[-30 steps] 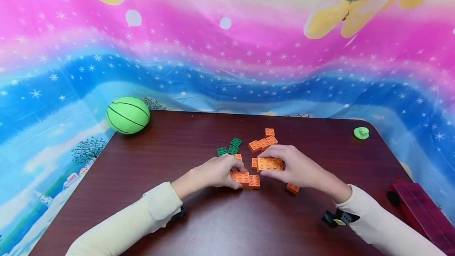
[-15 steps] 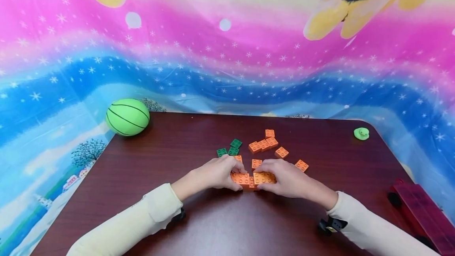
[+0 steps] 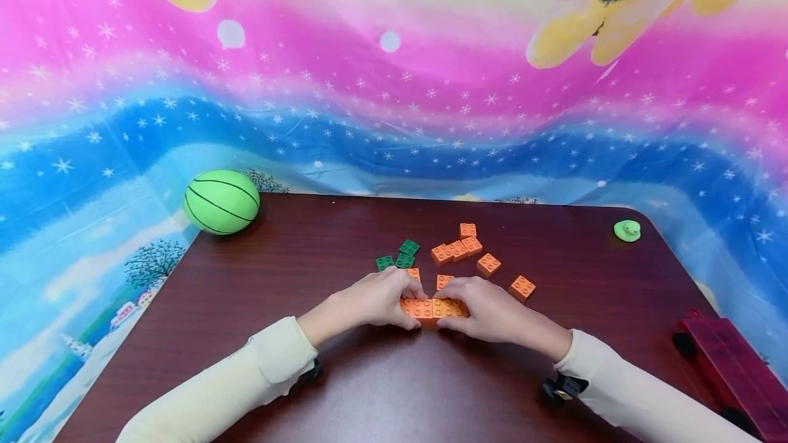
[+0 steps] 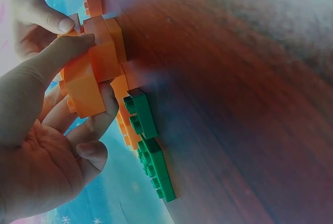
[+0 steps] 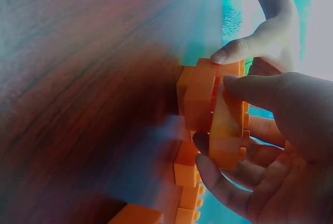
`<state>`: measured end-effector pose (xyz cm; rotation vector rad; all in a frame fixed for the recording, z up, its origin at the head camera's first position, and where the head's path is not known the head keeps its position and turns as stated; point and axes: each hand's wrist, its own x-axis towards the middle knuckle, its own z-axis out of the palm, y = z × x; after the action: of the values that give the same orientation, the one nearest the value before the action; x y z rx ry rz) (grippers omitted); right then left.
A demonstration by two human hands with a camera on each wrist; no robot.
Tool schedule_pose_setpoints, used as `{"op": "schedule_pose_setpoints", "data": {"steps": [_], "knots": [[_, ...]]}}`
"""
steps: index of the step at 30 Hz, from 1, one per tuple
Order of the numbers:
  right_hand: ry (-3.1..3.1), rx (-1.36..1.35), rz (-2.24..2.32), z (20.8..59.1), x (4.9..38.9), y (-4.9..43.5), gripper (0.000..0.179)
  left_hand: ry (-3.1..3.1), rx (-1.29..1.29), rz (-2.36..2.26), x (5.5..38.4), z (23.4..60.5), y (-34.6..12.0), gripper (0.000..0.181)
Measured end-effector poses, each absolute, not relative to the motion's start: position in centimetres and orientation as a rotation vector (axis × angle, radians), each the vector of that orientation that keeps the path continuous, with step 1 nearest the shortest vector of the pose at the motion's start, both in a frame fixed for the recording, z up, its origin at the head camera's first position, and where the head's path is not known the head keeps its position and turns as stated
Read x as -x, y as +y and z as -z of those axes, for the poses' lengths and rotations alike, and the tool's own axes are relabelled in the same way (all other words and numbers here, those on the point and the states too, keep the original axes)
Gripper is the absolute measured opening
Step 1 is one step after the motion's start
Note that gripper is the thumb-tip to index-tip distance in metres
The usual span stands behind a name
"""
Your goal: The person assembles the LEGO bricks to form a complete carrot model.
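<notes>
Gripping orange bricks with both hands, a person works at lower centre of the head frame. Left hand (image 3: 384,296): thumb and fingers clamped on the left orange brick (image 3: 417,308). Right hand (image 3: 489,306): thumb and fingers pinching the right orange brick (image 3: 450,307). The two tops sit end to end in the head view, above more orange brickwork (mostly hidden by hands); in the right wrist view a thin gap shows between the right orange brick and the lower orange brick (image 5: 200,96).

Loose pieces at centre, beyond the hands: green bricks (image 3: 409,247) left of middle, a touching row of orange bricks (image 3: 457,250) to their right, a small orange brick (image 3: 468,230) at the row's far end. Two single orange bricks (image 3: 522,287) lie further right, apart. Others peek out just behind each hand.

Rest of scene: dark wood table (image 3: 394,388), green ball (image 3: 223,202) at left, green toy duck (image 3: 627,230) at right, red toy vehicle (image 3: 732,368) at lower right, cut by the frame edge. Patterned cloth (image 3: 394,101) fills the top. Pale sleeves (image 3: 246,374), both arms.
</notes>
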<state>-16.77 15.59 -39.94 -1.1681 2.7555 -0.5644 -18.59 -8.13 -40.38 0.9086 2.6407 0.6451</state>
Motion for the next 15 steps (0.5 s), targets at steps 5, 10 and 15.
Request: {"op": "schedule_pose_setpoints", "data": {"steps": [5, 10, 15], "knots": [[2.734, 1.162, 0.550, 39.69, 16.95, 15.54, 0.032, 2.639, -0.907, -0.645, 18.60, 40.23, -8.00, 0.032], [2.722, 1.169, 0.573, 39.85, 16.99, 15.55, 0.030, 2.624, -0.888, -0.643, 18.45, 40.09, -8.01, 0.033], [2.751, 1.161, 0.554, 39.86, 16.93, 15.41, 0.031, 2.629, -0.914, -0.613, 18.51, 40.05, -8.03, 0.032]]}}
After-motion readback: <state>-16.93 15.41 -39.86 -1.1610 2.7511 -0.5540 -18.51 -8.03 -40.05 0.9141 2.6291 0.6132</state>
